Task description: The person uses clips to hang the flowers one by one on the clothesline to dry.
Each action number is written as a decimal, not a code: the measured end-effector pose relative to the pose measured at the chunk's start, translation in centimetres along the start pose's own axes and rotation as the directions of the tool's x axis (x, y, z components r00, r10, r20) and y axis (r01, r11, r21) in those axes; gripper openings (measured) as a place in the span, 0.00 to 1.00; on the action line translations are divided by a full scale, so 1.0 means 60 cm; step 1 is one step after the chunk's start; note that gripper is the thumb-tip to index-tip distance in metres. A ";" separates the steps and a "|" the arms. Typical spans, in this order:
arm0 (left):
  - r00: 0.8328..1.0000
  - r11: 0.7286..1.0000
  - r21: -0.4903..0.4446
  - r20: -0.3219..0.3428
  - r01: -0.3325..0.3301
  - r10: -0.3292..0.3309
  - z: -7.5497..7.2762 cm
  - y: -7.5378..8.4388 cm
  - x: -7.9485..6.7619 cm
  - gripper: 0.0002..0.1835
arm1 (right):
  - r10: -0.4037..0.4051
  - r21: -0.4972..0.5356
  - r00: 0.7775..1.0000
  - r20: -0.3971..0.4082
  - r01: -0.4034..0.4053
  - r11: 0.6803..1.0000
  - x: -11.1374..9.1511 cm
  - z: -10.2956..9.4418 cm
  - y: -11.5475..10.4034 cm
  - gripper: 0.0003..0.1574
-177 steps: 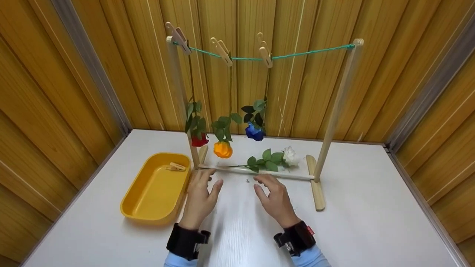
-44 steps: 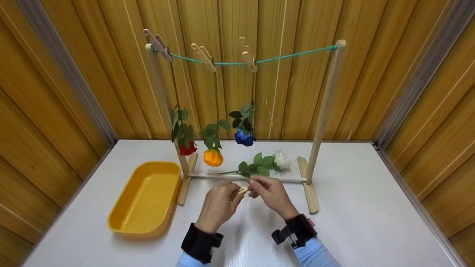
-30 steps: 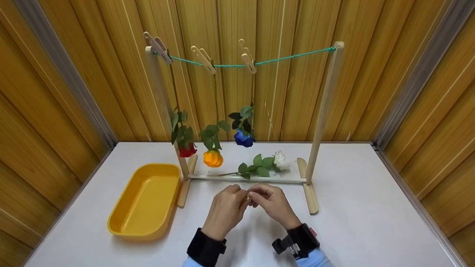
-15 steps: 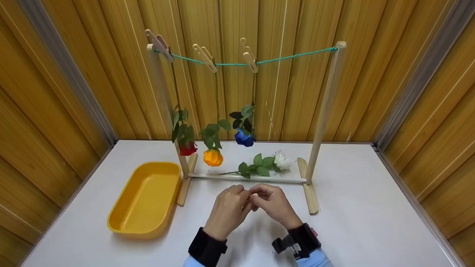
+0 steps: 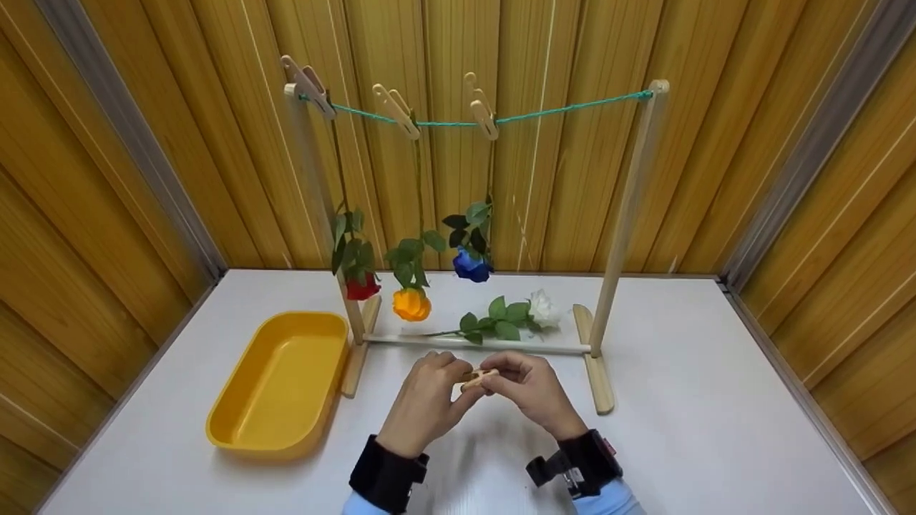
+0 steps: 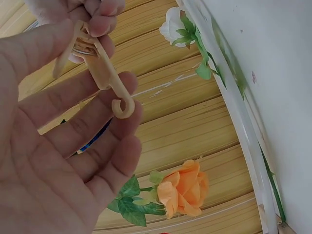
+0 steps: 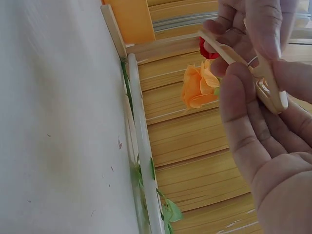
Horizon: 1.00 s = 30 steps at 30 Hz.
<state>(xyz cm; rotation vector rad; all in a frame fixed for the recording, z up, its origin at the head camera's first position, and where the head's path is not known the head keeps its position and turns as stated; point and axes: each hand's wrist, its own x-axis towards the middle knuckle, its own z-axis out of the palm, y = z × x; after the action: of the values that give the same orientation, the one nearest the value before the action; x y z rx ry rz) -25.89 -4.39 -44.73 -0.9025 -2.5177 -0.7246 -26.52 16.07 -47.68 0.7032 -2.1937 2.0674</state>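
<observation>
Just in front of the rack's bottom bar, my two hands meet at a light wooden-coloured clothespin (image 5: 478,378). My left hand (image 5: 428,402) pinches its handle side, the thumb on one leg and fingers behind the other in the left wrist view. The fingertips of my right hand (image 5: 535,392) pinch its opposite end. The hooked leg and metal spring of the clothespin (image 6: 101,73) show in the left wrist view. Behind the bar lies a white rose (image 5: 544,307) with green leaves. A red rose (image 5: 363,286), an orange rose (image 5: 411,305) and a blue rose (image 5: 471,265) hang upside down.
A green cord (image 5: 565,109) spans the wooden rack (image 5: 630,200), with clothespins (image 5: 396,111) gripping the hanging stems. Left of the rack stands a yellow tub (image 5: 275,386) on the white table (image 5: 687,400). Wood-patterned walls enclose the back and sides.
Earlier my hands were apart and the clothespin lay in the yellow tub; now both hold it. Since half a second ago it has come into clearer view between my fingers. The roses stay put.
</observation>
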 end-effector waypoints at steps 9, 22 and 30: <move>1.000 0.999 -0.019 -0.002 0.028 -0.028 -0.005 -0.001 -0.001 0.11 | -0.014 0.010 1.000 0.018 0.014 1.000 0.003 -0.002 0.003 0.17; 1.000 1.000 0.022 -0.004 0.011 -0.011 -0.003 -0.002 -0.001 0.10 | 0.003 -0.023 1.000 0.031 -0.002 1.000 0.002 -0.005 0.008 0.15; 1.000 1.000 0.014 0.007 0.019 -0.019 0.000 -0.002 -0.002 0.10 | 0.007 -0.006 0.999 0.048 -0.007 1.000 0.001 -0.010 0.014 0.16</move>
<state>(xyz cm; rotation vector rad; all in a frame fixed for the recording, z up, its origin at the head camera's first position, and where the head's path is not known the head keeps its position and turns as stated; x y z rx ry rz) -25.87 -4.53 -44.82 -0.8791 -2.5375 -0.7107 -27.03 16.64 -48.35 0.7528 -2.2292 2.0679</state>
